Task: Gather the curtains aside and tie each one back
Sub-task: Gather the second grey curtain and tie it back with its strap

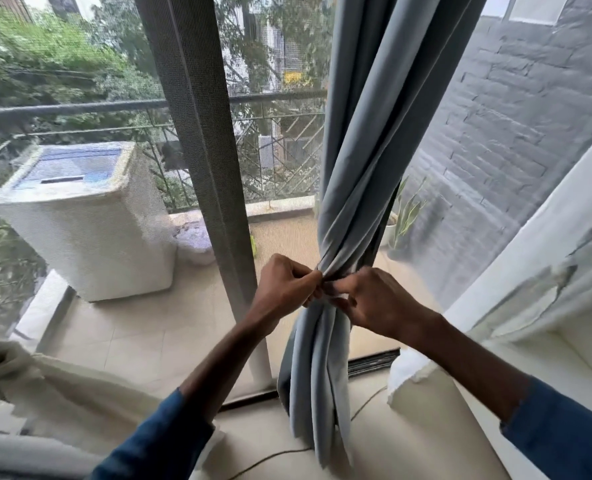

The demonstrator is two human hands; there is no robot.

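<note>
Around one curtain, two hands

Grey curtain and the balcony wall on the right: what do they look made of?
The grey curtain looks like thick, matte woven fabric: opaque, falling in soft deep folds where it is gathered. The balcony wall seems to be brick or stone-look cladding painted dark grey, matte; staggered courses and rough joints show, though the view is hazy.

The curtain is plain grey-blue. Both sleeves are dark blue. The washing machine is white with a blue lid. The wall shows grey brickwork, the railing a dark diagonal lattice, and the floor tiles are beige.
</note>
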